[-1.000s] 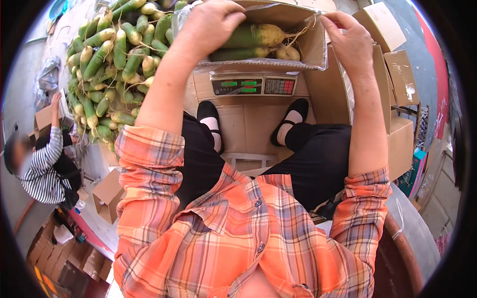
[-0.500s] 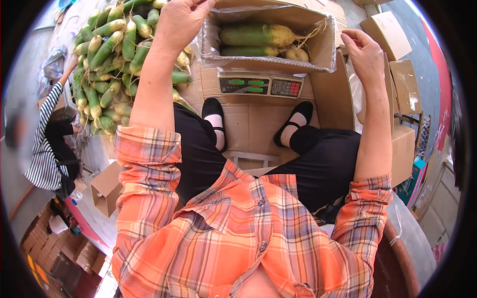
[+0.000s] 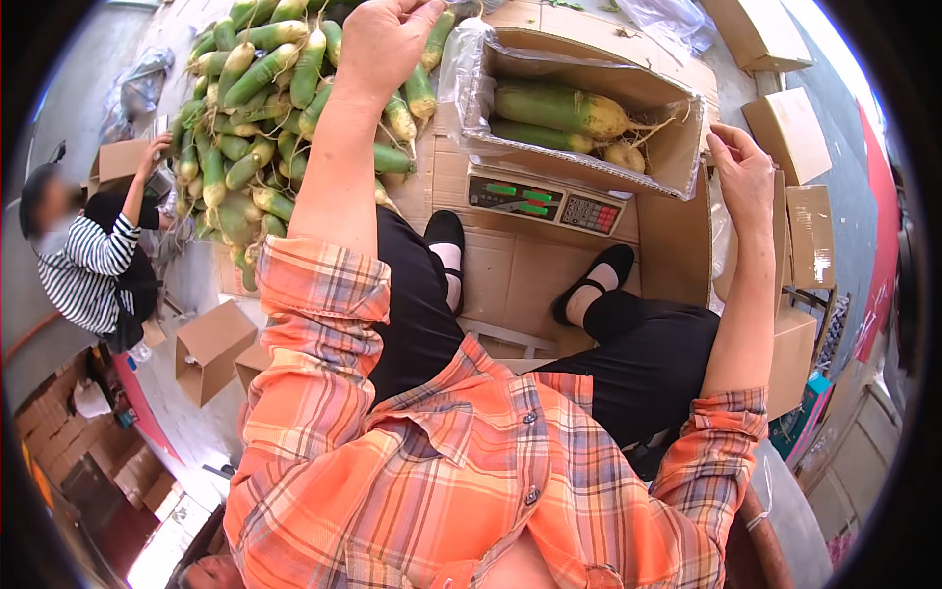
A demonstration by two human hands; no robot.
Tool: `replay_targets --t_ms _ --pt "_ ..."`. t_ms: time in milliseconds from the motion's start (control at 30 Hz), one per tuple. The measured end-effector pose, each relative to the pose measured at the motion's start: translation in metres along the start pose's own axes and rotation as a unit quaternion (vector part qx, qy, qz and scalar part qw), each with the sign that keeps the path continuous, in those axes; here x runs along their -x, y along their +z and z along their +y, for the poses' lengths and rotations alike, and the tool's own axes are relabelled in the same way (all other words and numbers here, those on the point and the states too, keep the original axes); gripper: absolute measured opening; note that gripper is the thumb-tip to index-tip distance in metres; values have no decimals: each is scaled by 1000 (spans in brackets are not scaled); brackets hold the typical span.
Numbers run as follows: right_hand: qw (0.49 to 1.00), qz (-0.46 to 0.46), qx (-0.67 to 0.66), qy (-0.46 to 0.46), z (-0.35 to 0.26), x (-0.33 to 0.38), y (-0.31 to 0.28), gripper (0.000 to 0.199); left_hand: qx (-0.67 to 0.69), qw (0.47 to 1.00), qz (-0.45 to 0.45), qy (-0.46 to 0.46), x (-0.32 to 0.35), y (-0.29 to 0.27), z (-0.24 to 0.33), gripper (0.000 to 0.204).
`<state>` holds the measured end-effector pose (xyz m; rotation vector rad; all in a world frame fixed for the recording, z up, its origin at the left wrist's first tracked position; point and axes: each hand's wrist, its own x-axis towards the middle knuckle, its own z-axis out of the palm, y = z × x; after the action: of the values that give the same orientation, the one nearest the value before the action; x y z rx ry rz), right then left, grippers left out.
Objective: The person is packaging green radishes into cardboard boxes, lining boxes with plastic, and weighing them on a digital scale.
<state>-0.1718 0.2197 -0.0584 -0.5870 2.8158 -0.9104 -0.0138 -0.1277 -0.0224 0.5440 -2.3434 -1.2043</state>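
Note:
An open cardboard box (image 3: 579,157) lined with clear plastic stands on a weighing scale (image 3: 545,201) with green displays and a keypad. Inside the box lie a few green radishes (image 3: 559,108) with pale ends and thin roots. Left of it rises a large pile of green radishes (image 3: 260,157). My left hand (image 3: 385,49) is over the far right part of the pile, thumb stretched out beside a single radish (image 3: 437,39); the frame's top cuts off some fingers. Beside the box's right end, my right hand (image 3: 743,172) has loosely bent fingers, with the fingertips close to the rim.
Flattened cardboard (image 3: 491,260) covers the floor around my feet. Upright cardboard (image 3: 677,245) and several boxes (image 3: 811,236) line the right side. Another person (image 3: 93,245) in a striped top is at the pile's left, near an open carton (image 3: 211,348).
My left hand has left the box's left edge for the radish pile. My right hand stays by the box's right end. The view has shifted, and the other person has drawn an arm in.

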Motion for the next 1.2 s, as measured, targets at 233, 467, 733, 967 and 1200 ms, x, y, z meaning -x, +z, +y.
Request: replay_targets --t_ms 233,467,733,967,1200 --pt "1000 1 -26 -12 -4 -2 7 27 8 998 8 -61 0 -17 -24 17" --pt "986 -17 -127 103 7 -7 11 43 19 991 -111 -78 -5 19 -78 62" --pt "912 -153 -297 239 1 -1 21 38 106 892 -316 -305 3 19 -65 58" --pt "885 -133 -378 239 12 -4 -3 21 211 910 -267 -238 8 7 -48 20" --pt "777 -144 -608 78 -37 16 -22 20 472 835 -239 -151 24 0 10 21"
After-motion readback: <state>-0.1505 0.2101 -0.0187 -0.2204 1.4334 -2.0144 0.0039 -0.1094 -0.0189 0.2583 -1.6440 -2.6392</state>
